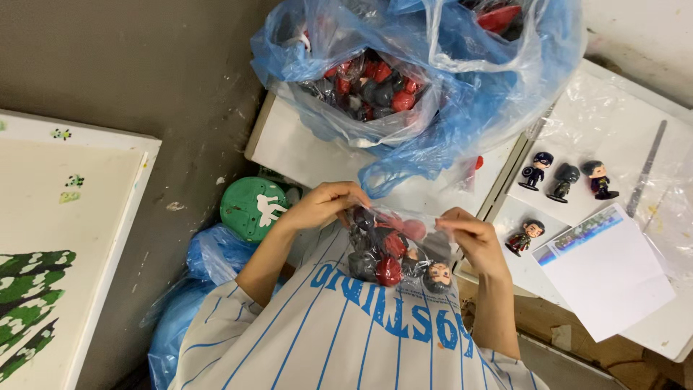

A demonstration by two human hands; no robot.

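Small clear bag (393, 249): thin glossy plastic film, crinkled. Figurines inside (386, 267): smooth moulded plastic, shiny red and dark parts. Big blue bag (462, 108): translucent plastic film, wrinkled, glossy. Standing figurines (567, 180): painted plastic, slight sheen. White card (613, 278): matt paper. Ruler (646, 177): dull metal by look. Striped jersey (346, 332): matt cloth. Floor (144, 79): rough matt concrete. Green lid (253, 208): smooth plastic.
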